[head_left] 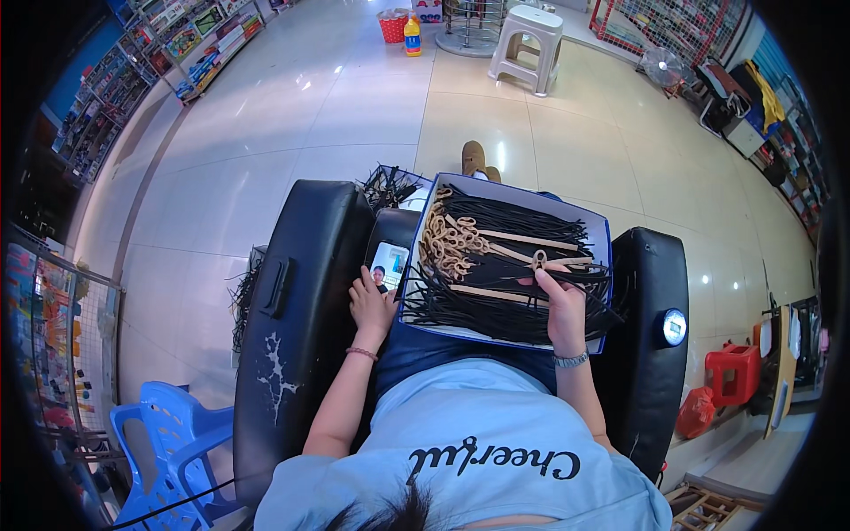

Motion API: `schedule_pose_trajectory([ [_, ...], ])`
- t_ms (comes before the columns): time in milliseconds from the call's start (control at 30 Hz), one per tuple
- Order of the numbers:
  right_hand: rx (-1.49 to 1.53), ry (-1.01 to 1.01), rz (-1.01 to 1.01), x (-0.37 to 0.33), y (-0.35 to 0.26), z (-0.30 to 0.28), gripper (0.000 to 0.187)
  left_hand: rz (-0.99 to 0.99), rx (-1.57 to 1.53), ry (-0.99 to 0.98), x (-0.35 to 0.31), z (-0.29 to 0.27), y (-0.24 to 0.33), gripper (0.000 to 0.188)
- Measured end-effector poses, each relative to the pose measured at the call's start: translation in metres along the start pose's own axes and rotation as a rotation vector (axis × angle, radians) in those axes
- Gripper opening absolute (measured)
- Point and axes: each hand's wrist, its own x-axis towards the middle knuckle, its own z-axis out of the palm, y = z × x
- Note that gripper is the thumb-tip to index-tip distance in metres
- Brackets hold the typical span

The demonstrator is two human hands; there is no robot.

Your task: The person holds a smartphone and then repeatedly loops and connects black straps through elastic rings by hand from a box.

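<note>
Black, leather-like padding flanks you: that's the armchair [305,257], an arm either side of the box. Blue plastic next, the chair [177,409], left of the box and nearer you, while a pale stool [531,37] stands well beyond it. And now the box [598,232] itself, open, white inside, right over your lap! Black strands [496,323] fill it, tan strips [496,294] lie among them, and tan loops [450,237] crowd the box's left end.

Hands now: your left hand [372,305] is just outside the box's left wall, your right hand [564,310] over its right half. Smaller, the phone [390,265], beside that left wall: left fingers touch it, though whether they grip it I can't tell. Smallest, one single loop [539,259], above the strands in the box's right half, pinched between your right thumb and fingers!

Step in hand, by the look of it: handling that one piece, one-handed. Next move, I'd judge, calls for a firm pinch, care around the neighbouring strands, and a freed left hand if both are needed.
</note>
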Motion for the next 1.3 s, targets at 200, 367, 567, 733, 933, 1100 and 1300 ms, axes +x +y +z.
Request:
schedule_pose_trajectory([
  [200,-0.035,-0.006,-0.014,0.000,-0.001,-0.007,0.014,0.006,-0.105,0.065,0.015,0.004,-0.009,0.085],
  [367,-0.068,-0.013,-0.035,-0.001,-0.002,-0.015,0.015,-0.074,-1.082,-0.155,0.034,-0.052,0.011,0.076],
  [567,-0.042,0.000,-0.051,-0.002,-0.003,-0.014,0.015,0.327,-1.964,-0.195,0.038,-0.160,0.018,0.071],
  [733,-0.031,-0.005,-0.064,-0.003,-0.005,-0.014,0.015,0.740,-2.430,-0.071,0.043,-0.211,-0.002,0.080],
  [933,-0.012,0.010,-0.046,-0.005,-0.009,-0.011,0.016,0.792,-2.494,0.039,0.046,-0.215,-0.029,0.083],
  [1100,0.040,0.015,0.004,-0.003,-0.009,-0.012,0.014,0.789,-2.593,0.008,0.044,-0.212,-0.034,0.085],
  [1300,-0.078,-0.006,0.068,0.009,0.000,-0.016,0.013,0.802,-2.659,-0.082,0.044,-0.210,-0.032,0.087],
])
